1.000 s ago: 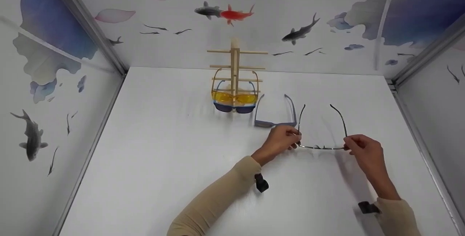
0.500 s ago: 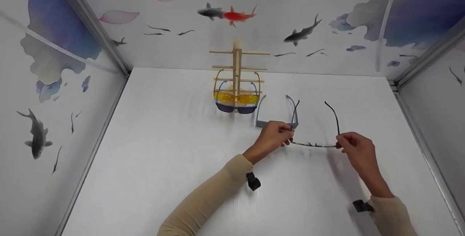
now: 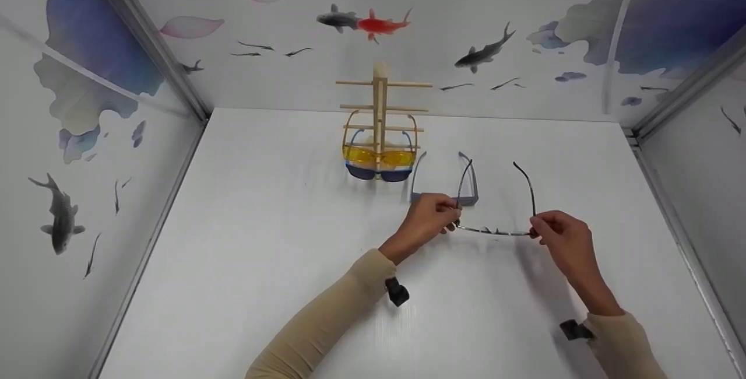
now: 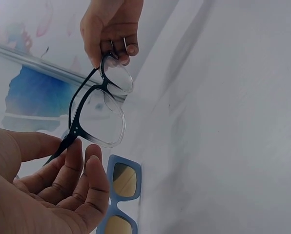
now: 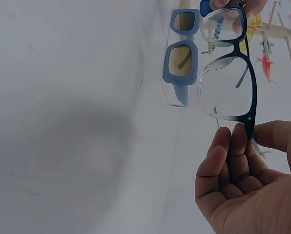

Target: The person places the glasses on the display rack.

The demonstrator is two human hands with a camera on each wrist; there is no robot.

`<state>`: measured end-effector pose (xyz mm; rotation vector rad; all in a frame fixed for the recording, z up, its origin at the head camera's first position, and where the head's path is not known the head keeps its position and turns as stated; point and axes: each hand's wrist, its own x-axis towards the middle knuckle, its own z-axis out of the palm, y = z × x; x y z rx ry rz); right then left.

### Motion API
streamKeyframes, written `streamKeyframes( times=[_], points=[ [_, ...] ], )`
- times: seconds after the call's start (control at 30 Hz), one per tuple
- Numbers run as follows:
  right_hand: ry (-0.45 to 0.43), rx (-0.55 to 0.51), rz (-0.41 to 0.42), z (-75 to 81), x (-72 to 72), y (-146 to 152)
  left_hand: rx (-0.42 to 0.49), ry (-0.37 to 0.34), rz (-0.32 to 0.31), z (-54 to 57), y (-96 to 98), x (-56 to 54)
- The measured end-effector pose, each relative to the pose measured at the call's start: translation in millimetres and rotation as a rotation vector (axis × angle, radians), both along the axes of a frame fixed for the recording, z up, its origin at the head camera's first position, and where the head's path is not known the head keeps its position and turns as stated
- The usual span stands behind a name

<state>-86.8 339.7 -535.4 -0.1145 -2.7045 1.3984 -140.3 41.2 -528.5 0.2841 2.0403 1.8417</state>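
Both hands hold one pair of clear-lens eyeglasses, dark along the top of the frame and transparent below, with the temples unfolded and pointing away. My left hand pinches the left hinge corner between thumb and fingers. At the opposite hinge my right hand pinches the frame the same way. In the right wrist view the lenses of the eyeglasses face the camera. Just behind the left hand, blue-framed sunglasses lie on the table with temples spread; the left hand and one eyeglass temple overlap them in the head view.
A wooden display stand with several crossbars rises at the table's back. Yellow-lens glasses and dark-lens blue glasses hang low on it. Printed panels wall in the white table at the back and sides.
Both hands have carried the eyeglasses to the left and slightly away, toward the stand, so that their left temple now overlaps the blue sunglasses. The grip looks the same.
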Motion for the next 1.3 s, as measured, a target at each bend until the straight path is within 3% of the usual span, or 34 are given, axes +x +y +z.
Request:
streamKeyframes(
  times=[0.5,0.83,1.3],
  points=[
    [0.011,-0.018,0.011,5.2,-1.0,-16.2,-0.042,-0.006,0.032,8.7,-14.9,-0.6],
    [0.012,-0.036,0.021,11.8,-3.6,-27.5,-0.021,-0.002,0.034,10.6,-26.4,-1.2],
    [0.031,-0.054,0.051,17.9,-7.1,-43.3,0.002,-0.003,0.088,15.2,-42.9,-0.2]
  ],
)
